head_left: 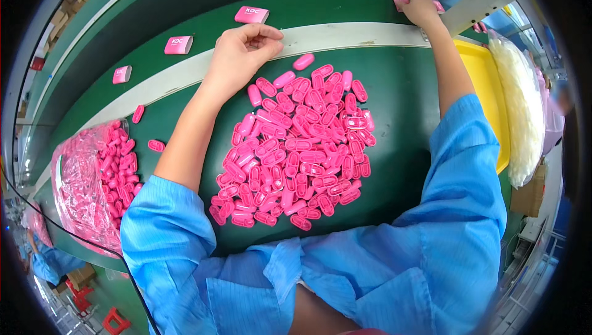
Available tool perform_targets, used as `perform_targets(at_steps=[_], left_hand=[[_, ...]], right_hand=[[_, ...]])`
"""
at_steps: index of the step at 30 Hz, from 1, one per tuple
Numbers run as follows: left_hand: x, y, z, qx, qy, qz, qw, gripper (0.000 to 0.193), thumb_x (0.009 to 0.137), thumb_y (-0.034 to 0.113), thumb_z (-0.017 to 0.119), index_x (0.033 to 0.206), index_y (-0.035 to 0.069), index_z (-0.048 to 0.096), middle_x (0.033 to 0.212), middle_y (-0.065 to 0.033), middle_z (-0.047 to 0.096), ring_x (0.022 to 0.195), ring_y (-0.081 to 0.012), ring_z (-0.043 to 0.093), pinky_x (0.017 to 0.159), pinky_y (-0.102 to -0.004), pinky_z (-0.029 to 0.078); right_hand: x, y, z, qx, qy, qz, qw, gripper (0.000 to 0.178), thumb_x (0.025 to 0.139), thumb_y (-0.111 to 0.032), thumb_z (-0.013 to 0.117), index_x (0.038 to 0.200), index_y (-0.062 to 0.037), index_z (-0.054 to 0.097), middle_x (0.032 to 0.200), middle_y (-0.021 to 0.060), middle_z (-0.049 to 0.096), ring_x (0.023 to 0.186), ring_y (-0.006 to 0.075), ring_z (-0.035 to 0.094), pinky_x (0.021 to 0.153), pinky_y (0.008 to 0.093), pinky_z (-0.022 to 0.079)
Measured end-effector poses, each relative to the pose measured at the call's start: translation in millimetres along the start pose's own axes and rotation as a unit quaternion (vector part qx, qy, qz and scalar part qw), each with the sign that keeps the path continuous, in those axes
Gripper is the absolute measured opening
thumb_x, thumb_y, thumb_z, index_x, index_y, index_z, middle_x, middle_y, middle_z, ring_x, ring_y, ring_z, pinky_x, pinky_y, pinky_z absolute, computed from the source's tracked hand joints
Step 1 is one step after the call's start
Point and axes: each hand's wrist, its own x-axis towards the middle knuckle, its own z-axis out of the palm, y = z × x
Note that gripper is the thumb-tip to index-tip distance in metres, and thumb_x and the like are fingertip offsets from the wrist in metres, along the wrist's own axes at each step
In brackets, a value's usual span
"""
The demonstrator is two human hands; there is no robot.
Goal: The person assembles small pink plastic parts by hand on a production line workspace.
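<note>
My left hand (242,57) hovers over the pale metal strip, its fingers loosely curled and nothing visible between them. Just beyond it lies a pink plastic casing (251,15) with white print. At the far right, my right hand (419,9) closes its fingers round another pink casing (401,3) on the green belt (333,7); part of it is hidden by the hand. Between my arms spreads a heap of small pink oval plastic shells (299,145), many with their hollow side up. One shell (303,62) rests apart, near the left hand.
Two more printed casings (178,45) (122,74) lie on the belt at the left. A clear bag (80,181) spills pink shells beside my left arm. A yellow tray (487,88) and a bag of whitish material (519,107) stand at the right. The metal strip (333,36) borders the belt.
</note>
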Motion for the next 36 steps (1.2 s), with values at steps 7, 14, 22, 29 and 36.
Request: perform_targets(at_steps=[7,14,22,29,36], left_hand=[[-3,17,-2,0.127,0.022,0.051,0.99,0.016,0.074,0.01,0.06,0.086,0.0,0.065,0.081,-0.0114,0.064,0.072,-0.0191,0.062,0.069,-0.0285,0.048],[-1,21,39,0.289,-0.052,0.152,0.944,0.019,0.074,0.017,0.063,0.083,0.0,0.065,0.077,-0.0135,0.06,0.07,-0.0257,0.06,0.065,-0.0317,0.048],[-22,5,-9,0.072,0.061,-0.01,0.996,0.031,0.081,0.018,0.059,0.107,0.002,0.058,0.077,-0.007,0.06,0.064,-0.0116,0.057,0.061,-0.0229,0.046],[-13,-1,14,-0.3,0.002,-0.064,0.952,0.037,0.087,0.007,0.051,0.121,-0.003,0.042,0.098,-0.0169,0.058,0.091,-0.0217,0.06,0.082,-0.0261,0.049],[6,2,17,-0.298,0.025,-0.083,0.951,0.037,0.086,0.009,0.052,0.119,-0.005,0.044,0.105,-0.014,0.057,0.092,-0.0175,0.059,0.084,-0.0269,0.049]], right_hand=[[-76,-100,-33,0.479,-0.007,-0.037,0.877,0.035,0.077,-0.023,0.066,0.103,-0.0025,0.056,0.083,0.0048,0.06,0.067,0.0096,0.056,0.063,0.0216,0.046],[-137,-151,-16,0.688,-0.069,-0.032,0.722,0.029,0.077,-0.018,0.066,0.096,0.0022,0.055,0.085,0.0082,0.061,0.069,0.0102,0.057,0.06,0.0229,0.048],[-156,-186,-16,0.717,-0.126,-0.05,0.683,0.026,0.081,-0.013,0.062,0.101,0.0003,0.053,0.088,0.0073,0.06,0.072,0.0095,0.055,0.067,0.0218,0.046],[-137,-170,-26,0.695,-0.171,-0.056,0.697,0.031,0.083,-0.014,0.059,0.109,0.0016,0.052,0.096,0.0083,0.059,0.08,0.0119,0.057,0.073,0.023,0.046],[-127,-170,-30,0.681,-0.166,-0.097,0.707,0.031,0.079,-0.011,0.064,0.105,0.0036,0.055,0.09,0.0087,0.061,0.077,0.0116,0.058,0.068,0.0231,0.048]])
